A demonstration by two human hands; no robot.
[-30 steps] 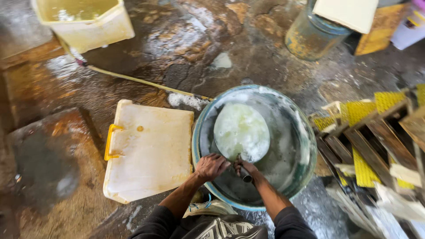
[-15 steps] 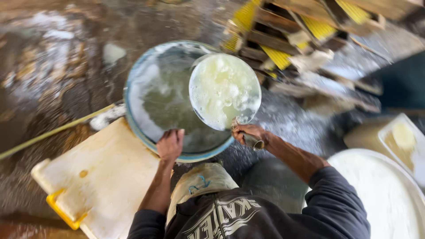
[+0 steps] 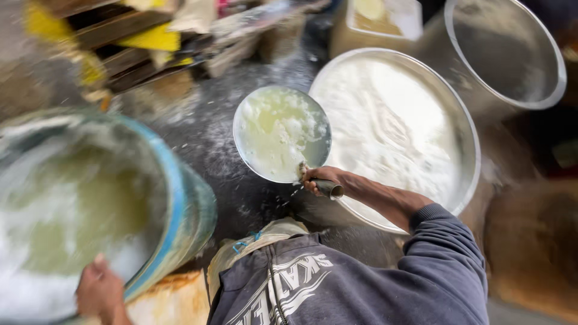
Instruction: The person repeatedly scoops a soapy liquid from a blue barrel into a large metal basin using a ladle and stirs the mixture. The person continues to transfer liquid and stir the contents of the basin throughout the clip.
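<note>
Soft even daylight, heavy motion blur on the blue-rimmed tub (image 3: 174, 198) and frame edges, centre sharper.

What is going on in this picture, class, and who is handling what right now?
A person in a dark sweatshirt holds a round metal ladle by its handle in the right hand. The ladle is full of pale yellowish liquid with white curds and hangs over the wet floor, between a blue-rimmed tub and a wide metal basin filled with a white mass. The left hand grips the rim of the blue-rimmed tub, which holds similar greenish liquid. An empty metal drum stands behind the basin.
</note>
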